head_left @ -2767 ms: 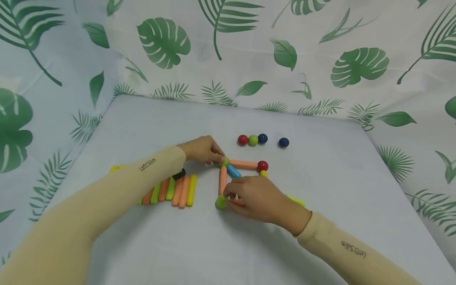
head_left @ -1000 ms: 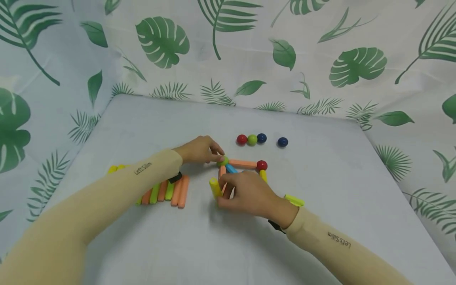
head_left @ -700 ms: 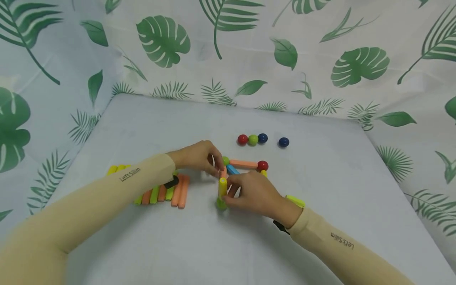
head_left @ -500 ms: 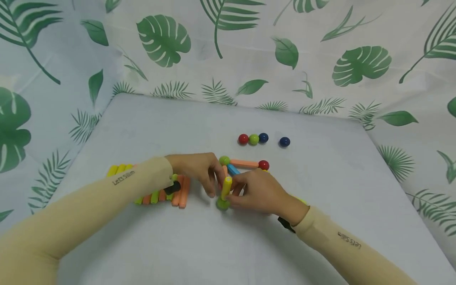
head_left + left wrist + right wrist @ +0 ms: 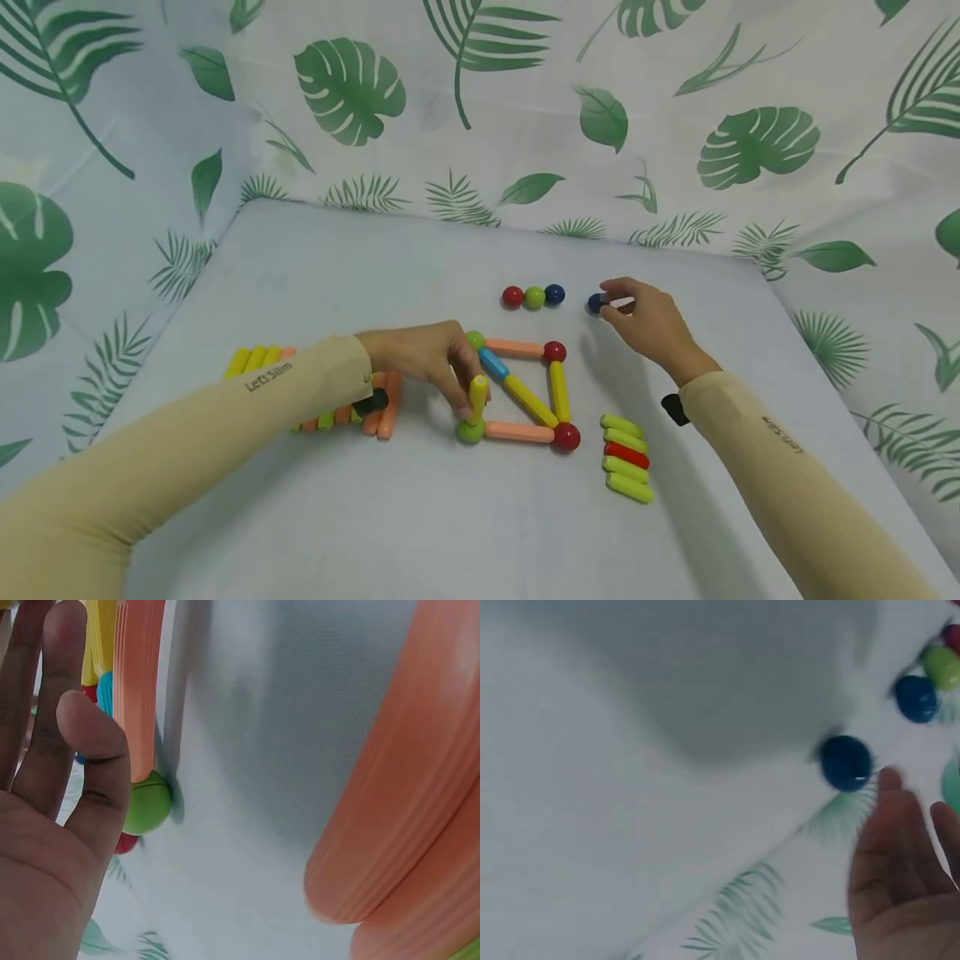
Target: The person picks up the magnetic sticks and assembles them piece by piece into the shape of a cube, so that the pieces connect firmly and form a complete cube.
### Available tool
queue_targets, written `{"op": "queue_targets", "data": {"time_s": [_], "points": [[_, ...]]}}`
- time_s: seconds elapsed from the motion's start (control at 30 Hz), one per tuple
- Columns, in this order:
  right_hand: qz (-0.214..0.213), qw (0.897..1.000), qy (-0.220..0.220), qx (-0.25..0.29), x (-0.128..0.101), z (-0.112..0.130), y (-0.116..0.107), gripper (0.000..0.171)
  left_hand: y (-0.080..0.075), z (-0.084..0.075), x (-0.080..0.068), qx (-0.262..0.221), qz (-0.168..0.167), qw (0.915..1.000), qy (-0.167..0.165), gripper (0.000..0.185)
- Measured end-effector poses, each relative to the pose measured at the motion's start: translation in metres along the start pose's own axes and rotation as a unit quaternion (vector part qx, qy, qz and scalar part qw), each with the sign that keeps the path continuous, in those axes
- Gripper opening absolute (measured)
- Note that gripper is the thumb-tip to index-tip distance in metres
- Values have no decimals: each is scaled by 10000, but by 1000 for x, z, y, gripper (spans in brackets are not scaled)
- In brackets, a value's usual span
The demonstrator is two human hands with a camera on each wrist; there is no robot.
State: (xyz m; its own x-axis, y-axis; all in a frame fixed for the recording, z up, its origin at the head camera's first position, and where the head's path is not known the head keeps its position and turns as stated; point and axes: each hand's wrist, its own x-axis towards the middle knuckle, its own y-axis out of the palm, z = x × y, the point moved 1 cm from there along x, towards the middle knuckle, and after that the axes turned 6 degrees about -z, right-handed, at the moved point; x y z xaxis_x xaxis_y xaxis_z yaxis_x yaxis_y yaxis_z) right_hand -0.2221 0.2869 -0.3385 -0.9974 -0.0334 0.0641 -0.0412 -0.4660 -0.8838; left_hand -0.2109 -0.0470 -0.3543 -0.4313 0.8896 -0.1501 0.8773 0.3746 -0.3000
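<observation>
At 12 o'clock of the square frame, my right hand (image 5: 651,321) hung loose-fingered beside the lone dark-blue glossy ball (image 5: 595,303); left hand (image 5: 420,358) pinched the upright yellow plastic stick (image 5: 477,398). Risk: a nudge rolls the ball off; stick topples w/ a slip.

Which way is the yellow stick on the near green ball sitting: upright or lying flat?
Upright, leaning slightly. The yellow stick rises from the green ball, held by the left hand, while the square's other sticks, like the orange stick, lie flat.

You see a dark blue ball (image 5: 595,303) and a yellow stick (image 5: 477,398). The backdrop cloth (image 5: 480,108) is white with green leaves.
</observation>
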Motion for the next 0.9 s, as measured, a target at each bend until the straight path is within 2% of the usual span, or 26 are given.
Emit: {"op": "queue_targets", "data": {"time_s": [0.13,0.23,0.3,0.47,0.6,0.7,0.77,0.83,0.9], "points": [[707,9960,99,-532,12,-21,9,64,2,-3,2,250,-45,9997,45,17],[995,9914,-19,-855,15,-24,14,68,3,-7,3,399,-56,9992,-9,15],[948,9906,-44,-984,15,-24,16,64,4,-9,4,411,-52,9991,-76,14],[505,9922,-50,-1139,13,-24,18,45,4,-9,5,376,-58,9991,-204,13],[350,9917,-39,-1238,8,-20,15,41,4,-9,6,343,-56,9992,-199,13],[142,9964,-54,-838,3,-7,13,42,4,-9,6,325,-46,9993,-192,14],[56,9990,-297,-327,-4,10,11,42,4,-9,6,346,-37,9992,-196,14],[112,9963,-800,296,-14,34,9,41,4,-8,6,373,-24,9991,-192,14],[324,9851,-1422,908,-27,61,6,38,3,-8,6,441,-20,9989,-173,13]]}}
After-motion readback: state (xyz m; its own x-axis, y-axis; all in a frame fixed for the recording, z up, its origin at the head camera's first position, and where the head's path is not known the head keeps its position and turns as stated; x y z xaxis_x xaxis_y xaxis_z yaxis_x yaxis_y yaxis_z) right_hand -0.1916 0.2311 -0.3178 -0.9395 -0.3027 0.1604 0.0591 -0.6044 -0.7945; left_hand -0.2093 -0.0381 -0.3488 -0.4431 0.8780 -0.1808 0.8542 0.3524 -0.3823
